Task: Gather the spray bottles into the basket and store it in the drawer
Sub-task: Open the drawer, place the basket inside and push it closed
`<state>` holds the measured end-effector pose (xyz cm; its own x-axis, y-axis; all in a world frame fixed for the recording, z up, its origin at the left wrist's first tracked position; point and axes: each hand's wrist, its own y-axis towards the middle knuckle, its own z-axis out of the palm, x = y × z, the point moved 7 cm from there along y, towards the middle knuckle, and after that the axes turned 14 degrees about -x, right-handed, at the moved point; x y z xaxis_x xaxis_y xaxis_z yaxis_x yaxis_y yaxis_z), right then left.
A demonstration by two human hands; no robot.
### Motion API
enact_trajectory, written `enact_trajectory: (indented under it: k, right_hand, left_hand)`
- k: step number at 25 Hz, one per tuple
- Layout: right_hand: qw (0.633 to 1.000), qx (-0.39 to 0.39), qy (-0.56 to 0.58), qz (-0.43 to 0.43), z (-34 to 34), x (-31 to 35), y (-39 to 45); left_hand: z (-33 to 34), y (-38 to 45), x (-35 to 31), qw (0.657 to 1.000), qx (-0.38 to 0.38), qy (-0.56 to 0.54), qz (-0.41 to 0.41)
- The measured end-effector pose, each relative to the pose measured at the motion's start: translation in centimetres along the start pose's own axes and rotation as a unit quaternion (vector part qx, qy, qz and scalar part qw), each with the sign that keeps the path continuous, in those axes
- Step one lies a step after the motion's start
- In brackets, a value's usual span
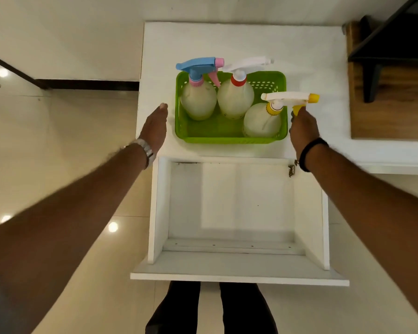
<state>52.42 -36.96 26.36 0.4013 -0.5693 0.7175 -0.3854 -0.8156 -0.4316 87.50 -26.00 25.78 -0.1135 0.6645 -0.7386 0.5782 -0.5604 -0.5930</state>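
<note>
Green basket (229,133) is set near the cabinet top's (311,49) front edge, long axis parallel to it. Three spray bottles (235,97) are stood upright inside, nozzles pointed right. Drawer (239,277) is pulled open below. Left hand (155,127) is held flat just beside the basket, fingers together. Right hand (302,126) finger state cannot be told.

I see a fairly bright, warm indoor view with a yellowish cast. Three round glare spots sit on the glossy floor (58,165) at the left of the frame, mirrored ceiling lamps. The white desk (227,42) near the top is almost washed out, with little surface detail. Inside the open drawer (232,201) a brighter patch fills the centre, with softer grey shade along its sides. The wide lens bends straight lines near the borders, and both forearms look stretched and blurred toward the lower corners. The upper right corner is dark.
</note>
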Motion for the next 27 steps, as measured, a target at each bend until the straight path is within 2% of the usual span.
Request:
enact_trajectory:
  k: [2,5,13,18,23,25,27]
  right_hand:
    - [0.996,0.025,0.065,0.064,1.3,0.4,-0.2]
    - [0.988,0.049,0.089,0.112,2.2,-0.6,-1.4]
    - [0.987,0.056,0.103,0.107,2.3,-1.3,-2.1]
    - [0.993,0.024,0.077,0.088,-0.2,-6.4,-6.7]
    - [0.981,0.033,0.157,0.107,-2.8,-13.5,-14.6]
    - [0.988,0.018,0.110,0.102,-4.1,-16.7,-17.5]
    - [0.990,0.037,0.087,0.103,-4.9,-19.9,-19.6]
  left_hand:
    - [1.6,-0.1,-0.6,0.998,0.027,-0.014,-0.052]
    - [2.7,-1.3,-0.2,0.994,0.031,-0.042,-0.092]
    - [2.8,-1.8,0.2,0.992,0.018,-0.089,-0.086]
    - [1.2,-5.9,4.3,0.988,0.051,-0.122,-0.080]
    - [-1.8,-11.6,10.4,0.976,0.101,-0.181,-0.070]
    - [-3.1,-13.4,13.0,0.971,0.108,-0.195,-0.084]
    - [-4.2,-14.8,15.4,0.969,0.115,-0.195,-0.101]
